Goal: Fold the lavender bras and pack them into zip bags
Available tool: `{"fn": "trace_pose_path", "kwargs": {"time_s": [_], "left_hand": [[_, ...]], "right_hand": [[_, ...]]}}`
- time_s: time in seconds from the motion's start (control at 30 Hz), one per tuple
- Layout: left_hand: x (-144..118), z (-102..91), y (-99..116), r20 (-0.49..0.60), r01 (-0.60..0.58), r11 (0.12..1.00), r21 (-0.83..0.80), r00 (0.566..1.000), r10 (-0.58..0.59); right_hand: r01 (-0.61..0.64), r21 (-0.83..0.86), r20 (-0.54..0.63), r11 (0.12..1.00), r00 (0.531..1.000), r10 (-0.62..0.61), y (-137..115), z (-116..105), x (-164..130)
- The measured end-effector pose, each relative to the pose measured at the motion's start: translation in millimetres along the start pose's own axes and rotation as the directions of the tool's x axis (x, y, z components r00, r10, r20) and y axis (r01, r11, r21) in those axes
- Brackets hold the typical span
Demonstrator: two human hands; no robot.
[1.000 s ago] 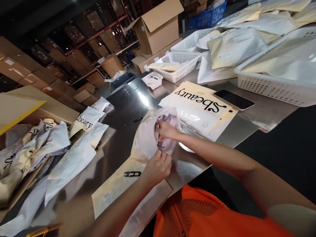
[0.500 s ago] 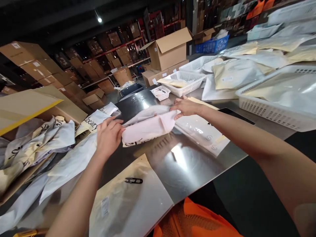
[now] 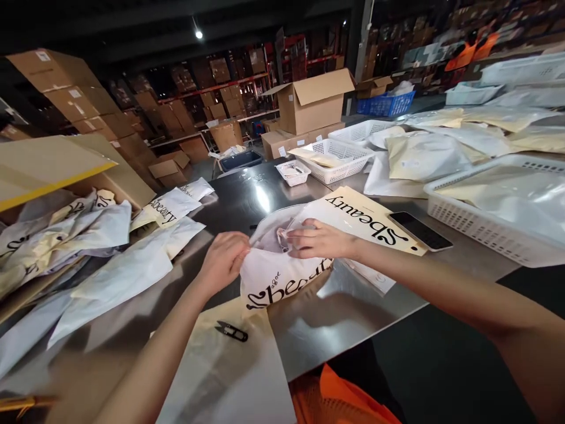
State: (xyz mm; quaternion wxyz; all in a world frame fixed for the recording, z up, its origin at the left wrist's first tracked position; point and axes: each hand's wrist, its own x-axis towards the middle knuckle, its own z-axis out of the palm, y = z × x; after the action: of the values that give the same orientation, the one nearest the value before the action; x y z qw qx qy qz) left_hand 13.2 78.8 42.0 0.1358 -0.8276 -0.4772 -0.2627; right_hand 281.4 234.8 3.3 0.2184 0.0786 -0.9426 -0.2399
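Note:
A white plastic bag (image 3: pixel 273 277) with black "beauty" lettering lies in front of me, its mouth spread and facing up. At the mouth's left edge, my left hand (image 3: pixel 225 259) is closed in a pinch on the plastic. My right hand (image 3: pixel 320 238) lies over the right side of the opening, fingers stretched leftward beside a small glossy item (image 3: pixel 281 238) that I cannot identify. Nearer to me, black thread snips (image 3: pixel 232 331) rest on a flat white and cream package (image 3: pixel 225 377). Right of the bag is another printed "beauty" package (image 3: pixel 353 215).
A phone (image 3: pixel 421 231) lies at the right on the metal table (image 3: pixel 318 347). White baskets (image 3: pixel 477 221) and filled bags stand beyond it. To the left are an open carton (image 3: pixel 57 165) of printed bags and a long white bag (image 3: pixel 123 282). A small basket (image 3: pixel 293 172) sits at the back.
The bag has come nearer and its printed front now faces me, with the mouth wider. My right hand has left the right edge and moved over the opening. My left hand still pinches the bag.

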Motion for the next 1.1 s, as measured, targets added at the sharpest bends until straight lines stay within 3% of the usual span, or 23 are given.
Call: {"fn": "trace_pose_path", "kwargs": {"time_s": [0.1,0.27,0.43,0.53,0.6,0.7,0.77,0.83,0.87,0.9,1.0,1.1], "left_hand": [[-0.7,-3.7,15.8,-0.024,-0.174,0.976,0.134,0.984,0.178],[-12.8,-1.0,31.7,-0.068,-0.377,0.821,0.429,0.893,0.446],[-25.4,3.3,37.3,-0.118,-0.403,0.77,0.495,0.847,0.518],[-24.5,4.5,42.8,-0.125,-0.428,0.767,0.478,0.831,0.542],[-22.0,5.1,47.3,-0.122,-0.458,0.758,0.464,0.815,0.567],[-20.2,5.8,52.8,-0.119,-0.483,0.752,0.448,0.801,0.586],[-21.3,5.4,54.2,-0.123,-0.486,0.754,0.441,0.8,0.587],[-24.0,4.3,53.3,-0.128,-0.481,0.759,0.438,0.803,0.582],[-25.8,3.5,52.1,-0.127,-0.478,0.762,0.437,0.806,0.578],[-28.0,2.6,50.7,-0.124,-0.472,0.766,0.436,0.812,0.57],[-36.8,-0.1,46.6,-0.109,-0.44,0.784,0.438,0.84,0.532],[-47.0,-2.5,45.1,-0.1,-0.4,0.807,0.434,0.869,0.485]], "right_hand": [[-0.026,0.115,-0.018,0.993,0.999,0.028,3.0,-1.3,7.3],[0.114,0.183,0.093,0.976,0.987,-0.132,11.2,-16.4,-1.8],[-0.159,-0.143,0.06,0.977,0.984,0.169,18.5,-42.8,-23.1],[-0.247,-0.246,-0.019,0.937,0.968,0.25,23.2,-65.2,-22.0],[-0.181,-0.157,-0.03,0.971,0.983,0.179,22.2,-77.9,-14.6],[0.005,0.193,0.005,0.981,1.0,-0.006,11.5,-86.5,1.6],[-0.062,0.498,0.05,0.865,0.998,0.042,0.2,-84.1,13.3],[-0.201,0.731,0.192,0.652,0.978,0.085,-9.8,-76.7,24.3],[-0.254,0.776,0.273,0.577,0.96,0.057,-13.0,-72.1,29.3],[-0.293,0.77,0.34,0.566,0.94,0.023,-14.2,-67.4,33.5],[-0.321,0.62,0.43,0.716,0.902,0.032,-3.6,-56.4,38.6],[-0.332,0.602,0.404,0.727,0.911,0.081,26.8,-51.9,26.9]]}}
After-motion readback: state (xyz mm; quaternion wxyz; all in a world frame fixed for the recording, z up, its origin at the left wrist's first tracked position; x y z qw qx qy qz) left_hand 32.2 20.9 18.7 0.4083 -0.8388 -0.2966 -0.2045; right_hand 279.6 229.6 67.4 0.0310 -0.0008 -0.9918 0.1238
